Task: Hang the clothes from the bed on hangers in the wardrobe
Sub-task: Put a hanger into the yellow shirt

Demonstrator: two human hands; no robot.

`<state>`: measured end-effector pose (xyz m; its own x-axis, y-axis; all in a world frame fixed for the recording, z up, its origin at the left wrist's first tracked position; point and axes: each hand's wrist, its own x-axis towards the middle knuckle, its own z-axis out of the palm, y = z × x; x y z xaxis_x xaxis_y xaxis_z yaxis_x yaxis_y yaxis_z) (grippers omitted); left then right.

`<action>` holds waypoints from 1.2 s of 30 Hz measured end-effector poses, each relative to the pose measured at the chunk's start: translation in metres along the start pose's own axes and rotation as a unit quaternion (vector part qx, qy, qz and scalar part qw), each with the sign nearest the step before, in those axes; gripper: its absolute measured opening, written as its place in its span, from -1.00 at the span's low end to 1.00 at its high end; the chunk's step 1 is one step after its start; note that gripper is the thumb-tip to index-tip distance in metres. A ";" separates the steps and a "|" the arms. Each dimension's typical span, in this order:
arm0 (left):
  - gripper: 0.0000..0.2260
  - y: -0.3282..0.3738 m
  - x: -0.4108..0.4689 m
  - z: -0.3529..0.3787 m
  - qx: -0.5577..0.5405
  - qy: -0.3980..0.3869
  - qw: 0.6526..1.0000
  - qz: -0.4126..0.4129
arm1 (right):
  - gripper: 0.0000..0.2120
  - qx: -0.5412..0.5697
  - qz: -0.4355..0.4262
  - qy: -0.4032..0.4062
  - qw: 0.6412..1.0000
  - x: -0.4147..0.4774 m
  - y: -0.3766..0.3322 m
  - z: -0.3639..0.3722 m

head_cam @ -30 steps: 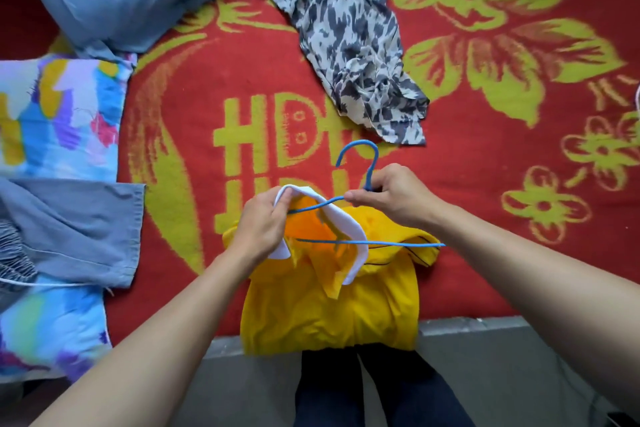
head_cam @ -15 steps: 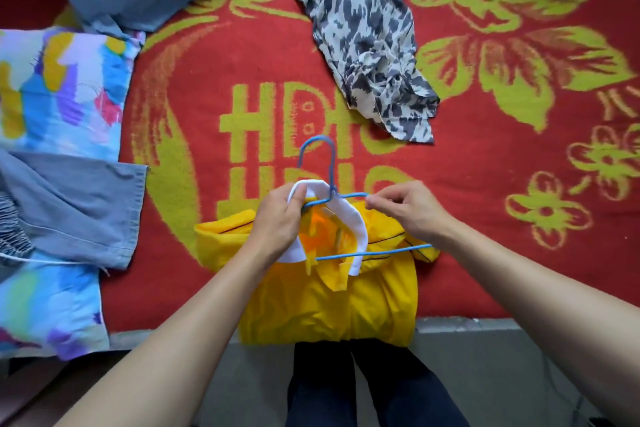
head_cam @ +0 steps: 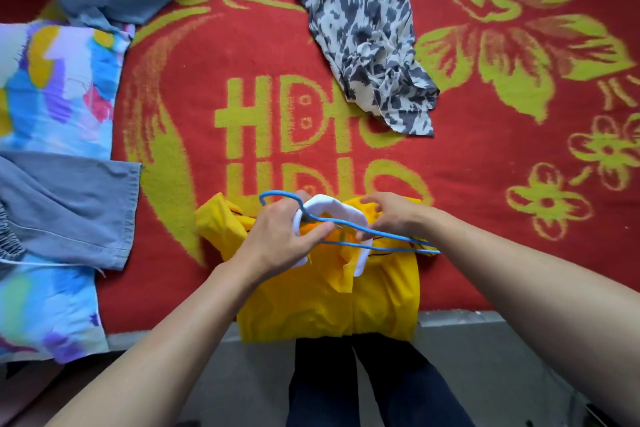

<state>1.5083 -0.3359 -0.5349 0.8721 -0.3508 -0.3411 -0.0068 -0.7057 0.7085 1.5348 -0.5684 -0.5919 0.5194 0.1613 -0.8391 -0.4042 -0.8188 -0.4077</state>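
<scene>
Blue hanger (head_cam: 349, 244), white collar (head_cam: 332, 204) pinched in left hand (head_cam: 277, 239); right hand (head_cam: 398, 215) grips yellow shirt (head_cam: 311, 305).

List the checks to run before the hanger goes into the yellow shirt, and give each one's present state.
1. Grip of the left hand on the blue hanger: ok, it holds the wire below the hook, with the white collar.
2. Hook free of cloth: ok, it sticks out past the collar.
3. Hanger arm on the right hand's side under the yellow shirt: not ok, the wire lies in the open over the shoulder.
4. Other hanger arm under the shirt: cannot tell, the left hand hides it.
5. Hold of the right hand: cannot tell; its fingers are at the shoulder by the collar.
</scene>
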 end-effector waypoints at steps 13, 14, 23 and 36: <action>-0.54 -0.030 0.004 -0.032 0.012 0.013 0.999 -0.029 | -0.73 0.126 -0.146 0.214 0.957 -0.024 0.039 -0.026; -0.61 -0.029 0.007 -0.034 0.010 0.015 1.000 -0.020 | -0.68 0.059 -0.166 0.240 0.955 -0.029 0.044 -0.029; -0.65 -0.047 0.021 -0.050 -0.029 0.058 0.997 -0.031 | -0.86 0.101 -0.215 0.256 0.937 -0.048 0.039 -0.042; -0.77 -0.028 0.005 -0.019 0.099 0.141 0.985 -0.009 | -0.74 -0.039 -0.092 0.402 0.910 -0.048 0.043 -0.014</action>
<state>1.5224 -0.3065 -0.5449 0.9740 -0.1719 -0.1476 -0.0608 -0.8258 0.5606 1.5030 -0.6188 -0.5641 0.9686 -0.1303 -0.2118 -0.2167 -0.8601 -0.4619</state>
